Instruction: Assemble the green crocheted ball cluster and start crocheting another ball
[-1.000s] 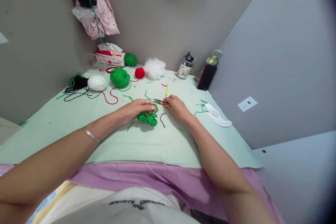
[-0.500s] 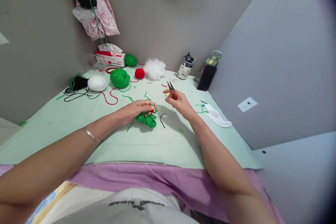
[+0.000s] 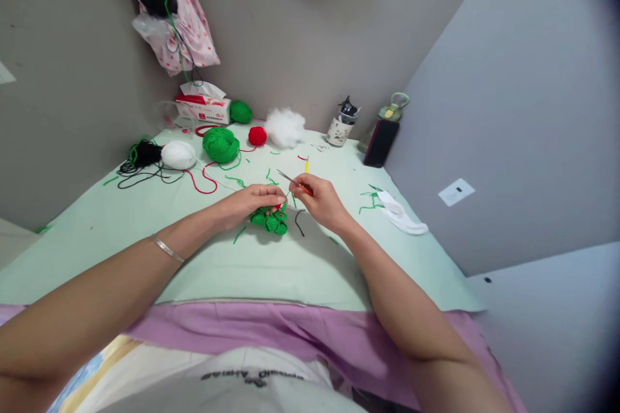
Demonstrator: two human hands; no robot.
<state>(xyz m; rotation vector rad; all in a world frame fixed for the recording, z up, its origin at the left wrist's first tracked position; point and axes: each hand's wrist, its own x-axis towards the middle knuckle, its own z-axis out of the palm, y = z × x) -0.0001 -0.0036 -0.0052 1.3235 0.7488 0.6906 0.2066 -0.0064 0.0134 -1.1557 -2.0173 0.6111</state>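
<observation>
A green crocheted piece (image 3: 269,219) with a small red spot lies on the pale green table cover (image 3: 145,226). My left hand (image 3: 252,199) rests on its top, fingers curled and pinching it. My right hand (image 3: 320,200) is closed on small red-handled snips (image 3: 293,182), whose blades point left toward my left fingertips. A short black yarn scrap (image 3: 298,219) lies just right of the piece.
Yarn balls sit at the back left: black (image 3: 145,153), white (image 3: 178,154), green (image 3: 221,143), red (image 3: 257,135). White stuffing (image 3: 285,126), a tissue box (image 3: 203,107), a jar (image 3: 340,128), a dark phone (image 3: 380,141) and a white cloth (image 3: 402,214) surround them. A yellow-handled hook (image 3: 307,166) lies behind my hands.
My right hand lifted the snips up and away from the crocheted piece, then brought them back down beside my left fingertips. My left hand stayed on the green piece.
</observation>
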